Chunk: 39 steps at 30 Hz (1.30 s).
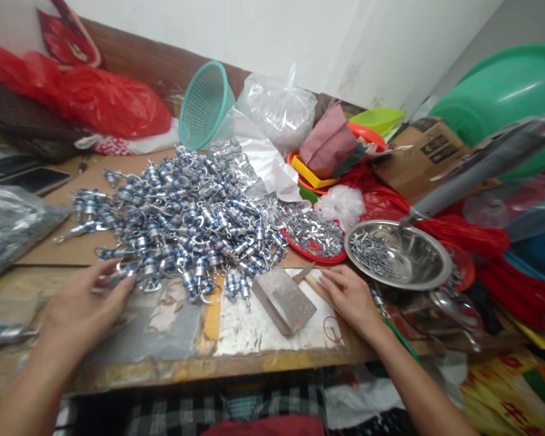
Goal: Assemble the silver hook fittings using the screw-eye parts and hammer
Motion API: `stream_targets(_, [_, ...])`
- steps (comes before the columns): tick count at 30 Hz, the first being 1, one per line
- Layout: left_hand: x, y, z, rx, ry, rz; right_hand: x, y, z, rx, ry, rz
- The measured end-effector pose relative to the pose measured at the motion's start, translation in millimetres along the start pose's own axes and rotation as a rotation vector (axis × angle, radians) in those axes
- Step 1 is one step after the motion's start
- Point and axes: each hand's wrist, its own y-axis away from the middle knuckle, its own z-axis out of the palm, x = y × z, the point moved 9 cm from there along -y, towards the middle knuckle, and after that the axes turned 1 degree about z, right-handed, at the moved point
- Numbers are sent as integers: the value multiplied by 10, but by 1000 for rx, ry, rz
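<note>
A big heap of metal anchor bolts (181, 212) with hooks, eyes and blue rings covers the table's middle. At its near left edge, my left hand (88, 300) has thumb and fingers curled around an anchor bolt, partly hidden and blurred. My right hand (352, 297) rests on the table to the right, fingers closed on the wooden handle (318, 287) of a tool with a short dark pointed blade (304, 271). Left of that hand lies a grey metal block (285, 301) on a worn white sheet (249, 330).
Small metal clips fill a red tray (320, 257); nails lie in a steel bowl (436, 275). A clear bag of metal parts (13, 233) stands left. Behind are a green basket (206, 106), plastic bags and a cardboard box (422, 154). A grey-handled tool (476, 166) slants over the bowl.
</note>
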Motion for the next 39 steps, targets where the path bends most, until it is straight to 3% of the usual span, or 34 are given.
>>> stream_targets(2, [200, -121, 213, -92, -247, 152, 52, -284, -35, 60, 12, 27])
stream_targets(4, [237, -184, 311, -140, -364, 201, 165, -583, 12, 63, 38, 67])
stream_targets(6, [138, -218, 288, -148, -365, 109, 283, -831, 120, 27, 50, 97])
stream_targets(8, [0, -209, 200, -124, -267, -71, 362, -984, 234, -5, 44, 119])
stream_targets(10, [-37, -153, 110, -55, -35, -215, 382, -1043, 313, -7, 24, 132])
stream_targets(11, [22, -125, 76, -5, 134, -224, 374, -1046, 334, 2, 10, 136])
stream_targets(13, [235, -69, 61, 51, 435, -162, 344, -1025, 334, 36, -23, 142])
stream_targets(15, [526, 2, 175, -19, 612, -50, 318, -994, 277, 92, -61, 154])
stream_targets(17, [762, 120, 403, -138, 683, -15, 304, -963, 173, 168, -109, 176])
stream_targets(20, [1011, 408, 945, -393, 876, -113, 266, -887, 19, 267, -215, 211])
stream_targets(22, [1106, 605, 1227, -452, 907, -168, 191, -780, -34, 288, -305, 230])
stream_targets(24, [1175, 749, 1381, -443, 810, -131, 52, -612, -56, 280, -390, 237])
stream_targets(29, [1143, 866, 1371, -274, 712, -109, -462, -84, 68, 126, -949, 254])
stream_targets(31, [1118, 870, 1343, -257, 717, -132, -679, 59, 95, 79, -1062, 235])
stream_targets(39, [1199, 871, 1224, -272, 628, -23, -1222, 152, -212, 231, -846, -142])
